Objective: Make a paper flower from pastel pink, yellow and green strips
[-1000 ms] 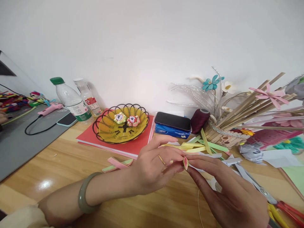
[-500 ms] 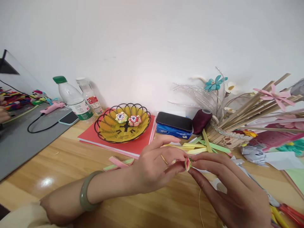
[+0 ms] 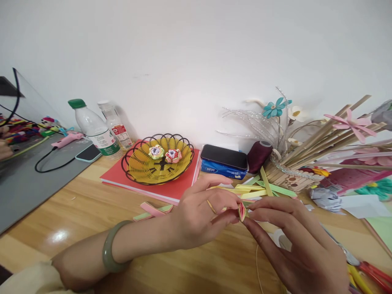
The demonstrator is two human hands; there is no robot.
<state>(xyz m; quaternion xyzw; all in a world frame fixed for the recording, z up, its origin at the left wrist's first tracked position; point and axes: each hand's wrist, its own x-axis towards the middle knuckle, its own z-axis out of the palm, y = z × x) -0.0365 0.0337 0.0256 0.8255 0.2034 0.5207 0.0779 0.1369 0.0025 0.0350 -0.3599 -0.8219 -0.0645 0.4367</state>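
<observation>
A small folded paper piece (image 3: 241, 212), pink inside with pale yellow-green edges, is held up over the wooden table. My left hand (image 3: 203, 214), with a ring and a green bangle, pinches it from the left between thumb and fingers. From the right, my right hand (image 3: 297, 232) has its thumb and fingertips at the piece's right edge. Yellow and green paper strips (image 3: 268, 185) lie behind the hands. Pink and green strips (image 3: 153, 210) rest left of my left hand. Two folded paper flowers (image 3: 173, 155) sit in a yellow woven basket (image 3: 143, 173).
Red paper (image 3: 112, 173) lies under the basket, beside two bottles (image 3: 104, 141). A phone (image 3: 223, 156) rests on a blue pack, near a dark thread spool (image 3: 259, 155). Red-handled scissors (image 3: 372, 271) lie right. At far left, a person's hand (image 3: 4, 150) shows near a glue gun (image 3: 67, 139).
The fingers of my right hand have shifted slightly at the folded piece, whose pink inside shows a little more. My left hand stays nearly still.
</observation>
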